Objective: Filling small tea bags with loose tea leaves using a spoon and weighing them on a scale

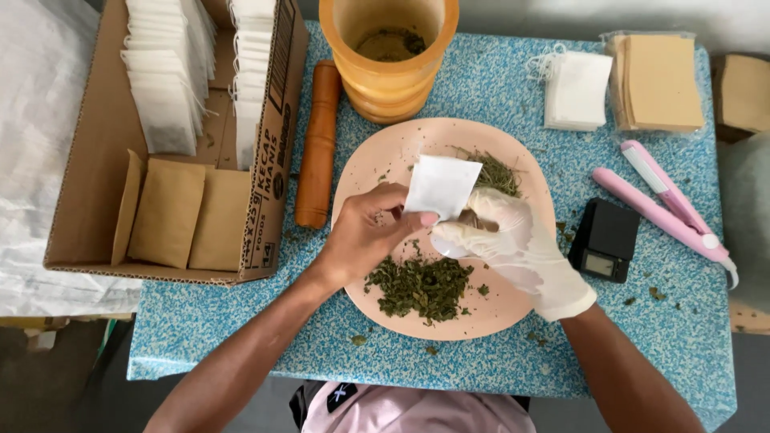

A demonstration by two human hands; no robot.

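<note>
Two hands over pink plate [513,317]: left hand [365,232] fingers pinch white sachet [439,186]; gloved right hand [513,240] grips spoon [473,219].

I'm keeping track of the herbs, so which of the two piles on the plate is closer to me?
The darker, crumbled green pile at the near side of the pink plate. The other pile, stringier and paler, lies at the far side beyond both hands.

A desk [497,96] with a speckled blue-and-white top filled the middle of the frame. White sheeting [40,120] lay along the left edge, above a dim floor [56,385] at lower left. Even, soft light fell from above.
</note>
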